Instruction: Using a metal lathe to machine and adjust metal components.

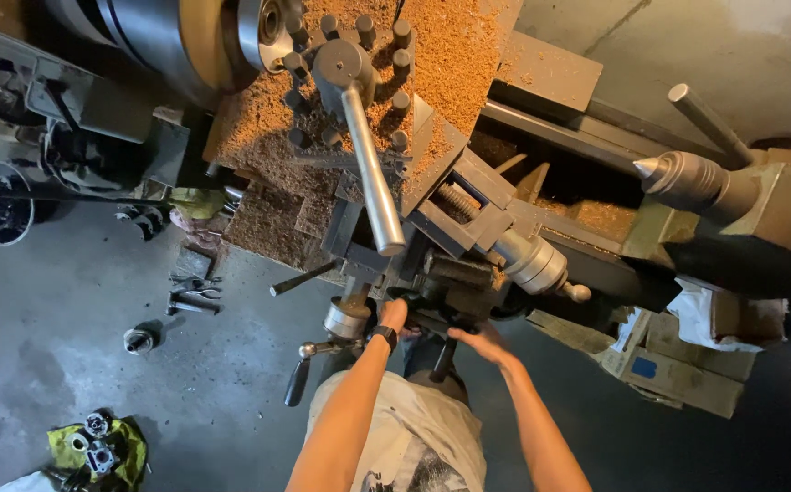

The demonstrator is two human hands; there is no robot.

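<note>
Below, both hands (441, 328) on the lathe's handwheel (432, 314).

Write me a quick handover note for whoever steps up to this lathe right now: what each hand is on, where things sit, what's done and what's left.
Left hand: gripping a control on the front of the lathe carriage, beside the round dial; watch on that wrist.
Right hand: on the dark handwheel below the carriage.
Tool post with its long lever sits near the chuck; tailstock is drawn back to the right.
Done: heavy brown shavings cover the carriage, so cutting has taken place.
Left: no workpiece is visible; check the chuck.
</note>
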